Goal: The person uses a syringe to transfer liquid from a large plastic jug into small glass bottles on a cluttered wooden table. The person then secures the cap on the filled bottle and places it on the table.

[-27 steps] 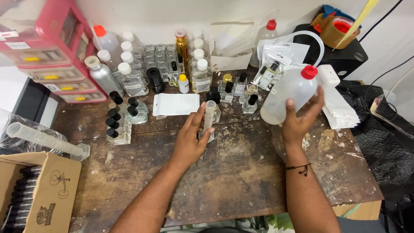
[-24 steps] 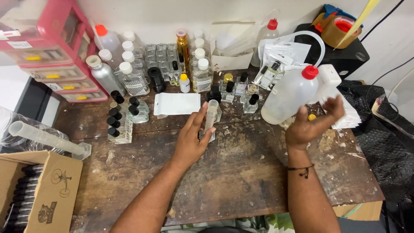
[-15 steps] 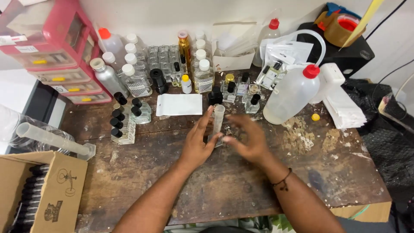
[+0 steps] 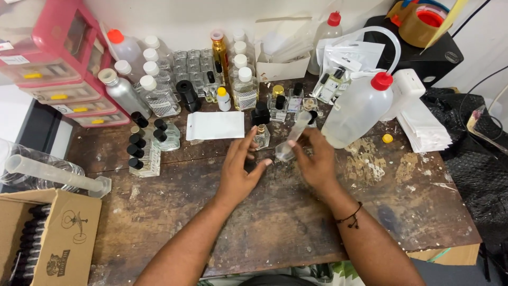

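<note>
right hand (image 4: 316,159) grips tilted clear tube (image 4: 293,136) | left hand (image 4: 239,170) open at 9 o'clock, beside small bottle (image 4: 261,135) | steady tube over tabletop (image 4: 264,222)

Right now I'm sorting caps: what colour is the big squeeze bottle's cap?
Red cap, seen in the head view.

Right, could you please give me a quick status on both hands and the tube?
Right hand holds the clear tube, tilted. Left hand open beside it, not gripping. Small glass bottle stands just behind. Big squeeze bottle close on the right.
</note>
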